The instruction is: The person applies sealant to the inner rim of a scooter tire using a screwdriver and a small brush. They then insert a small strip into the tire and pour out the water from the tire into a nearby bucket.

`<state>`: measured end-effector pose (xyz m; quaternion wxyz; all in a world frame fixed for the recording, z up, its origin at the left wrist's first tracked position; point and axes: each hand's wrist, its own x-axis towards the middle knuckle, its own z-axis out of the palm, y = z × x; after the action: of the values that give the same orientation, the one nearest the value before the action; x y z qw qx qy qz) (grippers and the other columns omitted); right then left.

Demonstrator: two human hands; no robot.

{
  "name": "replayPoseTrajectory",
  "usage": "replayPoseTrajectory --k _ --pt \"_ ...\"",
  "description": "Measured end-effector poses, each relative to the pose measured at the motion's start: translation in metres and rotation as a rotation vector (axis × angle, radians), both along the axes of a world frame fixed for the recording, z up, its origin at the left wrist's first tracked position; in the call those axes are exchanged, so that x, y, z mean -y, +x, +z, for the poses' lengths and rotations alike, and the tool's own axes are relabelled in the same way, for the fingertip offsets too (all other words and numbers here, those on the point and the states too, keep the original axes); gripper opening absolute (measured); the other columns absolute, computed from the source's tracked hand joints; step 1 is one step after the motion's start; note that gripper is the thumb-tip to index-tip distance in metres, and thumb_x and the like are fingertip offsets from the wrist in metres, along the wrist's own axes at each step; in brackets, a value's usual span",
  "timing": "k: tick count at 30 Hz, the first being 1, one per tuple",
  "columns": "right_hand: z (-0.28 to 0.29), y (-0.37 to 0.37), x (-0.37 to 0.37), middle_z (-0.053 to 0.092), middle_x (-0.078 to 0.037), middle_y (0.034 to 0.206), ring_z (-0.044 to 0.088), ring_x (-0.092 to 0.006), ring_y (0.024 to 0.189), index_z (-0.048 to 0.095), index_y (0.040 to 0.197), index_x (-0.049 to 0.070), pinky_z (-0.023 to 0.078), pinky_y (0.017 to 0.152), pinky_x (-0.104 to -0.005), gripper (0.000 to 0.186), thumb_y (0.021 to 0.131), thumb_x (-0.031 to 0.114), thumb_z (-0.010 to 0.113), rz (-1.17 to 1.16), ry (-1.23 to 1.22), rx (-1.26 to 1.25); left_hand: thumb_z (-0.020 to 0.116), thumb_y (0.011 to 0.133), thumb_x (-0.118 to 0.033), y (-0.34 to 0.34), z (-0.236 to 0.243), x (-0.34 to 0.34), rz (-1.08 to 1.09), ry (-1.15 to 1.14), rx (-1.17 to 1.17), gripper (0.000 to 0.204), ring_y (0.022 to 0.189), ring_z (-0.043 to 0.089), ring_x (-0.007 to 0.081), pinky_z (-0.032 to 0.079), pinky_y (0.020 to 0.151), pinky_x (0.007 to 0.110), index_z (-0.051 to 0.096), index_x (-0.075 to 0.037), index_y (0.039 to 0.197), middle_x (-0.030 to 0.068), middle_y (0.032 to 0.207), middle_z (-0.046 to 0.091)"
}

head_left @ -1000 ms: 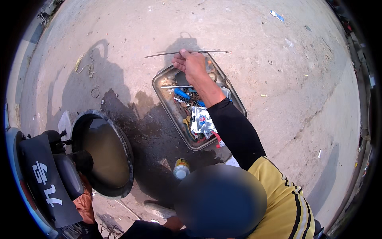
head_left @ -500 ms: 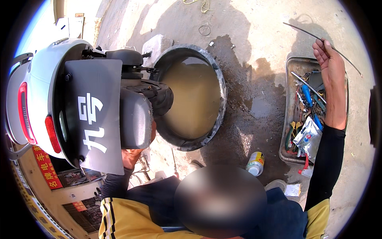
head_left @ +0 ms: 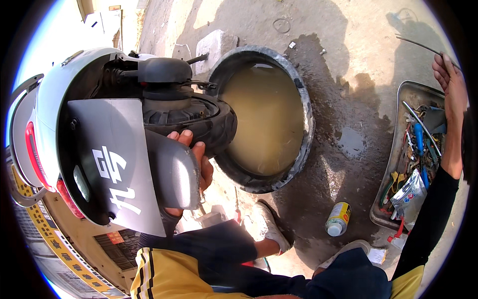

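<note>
My left hand (head_left: 198, 159) has its fingers curled around the grey moulded rear piece (head_left: 177, 169) of a white scooter (head_left: 79, 62), beside its black rear tyre (head_left: 224, 127). A dark mudguard (head_left: 87, 139) covers part of the wheel area. At the far right, my right hand (head_left: 444, 72) pinches a long, thin dark rod (head_left: 413, 42) above a metal tray (head_left: 383, 204). The tray holds a blue-handled tool (head_left: 418, 137), a silver packet (head_left: 408, 197) and other small tools. A round black tub (head_left: 298, 159) of murky water stands beside the tyre.
A yellow-labelled bottle (head_left: 337, 219) lies on wet concrete (head_left: 328, 149). A pale block (head_left: 214, 47) sits behind the tub. My shoes (head_left: 269, 229) and legs are below. A building front (head_left: 89, 259) shows at the lower left.
The view has swung left onto the scooter and tub, so the tray now sits at the right edge. My left fingers and more of the tyre have come into sight. My right hand still holds the rod.
</note>
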<state>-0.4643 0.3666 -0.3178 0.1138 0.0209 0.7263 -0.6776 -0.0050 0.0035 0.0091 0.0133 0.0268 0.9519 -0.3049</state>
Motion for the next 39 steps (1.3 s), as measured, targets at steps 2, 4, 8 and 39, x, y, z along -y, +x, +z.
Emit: replayPoseTrajectory --k 2,4,8,39 --pt "-0.012 -0.005 -0.001 0.073 -0.002 0.119 0.066 -0.0037 0.096 0.066 0.136 0.005 0.052 0.086 -0.0168 0.052 0.105 0.047 0.064 0.026 0.097 0.029 0.063 0.094 -0.013 0.002 -0.002 0.002 -0.028 -0.034 -0.003 0.034 0.132 0.054 0.0457 0.045 0.11 0.057 0.057 -0.007 0.127 0.0226 0.143 0.057" --pt "-0.017 -0.006 0.0 0.073 0.003 0.109 0.061 0.0002 0.084 0.067 0.134 0.007 0.049 0.077 -0.0145 0.054 0.104 0.051 0.065 0.046 0.157 0.057 0.062 0.095 -0.014 0.004 -0.005 0.006 -0.067 -0.048 -0.006 0.035 0.133 0.052 0.0458 0.045 0.11 0.057 0.055 -0.007 0.129 0.0214 0.144 0.056" --pt "-0.028 -0.02 -0.007 0.064 0.01 0.091 0.051 0.0021 0.071 0.071 0.127 0.01 0.041 0.065 -0.0143 0.049 0.103 0.052 0.066 0.19 0.213 0.142 0.062 0.095 -0.016 0.006 -0.013 0.011 -0.142 -0.134 -0.017 0.036 0.132 0.053 0.044 0.047 0.109 0.053 0.055 -0.009 0.129 0.0182 0.141 0.056" --pt "0.105 0.122 0.024 0.065 -0.001 0.071 0.058 -0.0075 0.06 0.072 0.094 0.002 0.043 0.053 -0.0233 0.034 0.105 0.034 0.066 0.331 0.179 0.017 0.069 0.092 -0.013 0.007 -0.018 0.015 -0.122 -0.041 -0.042 0.034 0.13 0.058 0.0449 0.049 0.109 0.055 0.064 -0.008 0.125 0.0216 0.143 0.06"
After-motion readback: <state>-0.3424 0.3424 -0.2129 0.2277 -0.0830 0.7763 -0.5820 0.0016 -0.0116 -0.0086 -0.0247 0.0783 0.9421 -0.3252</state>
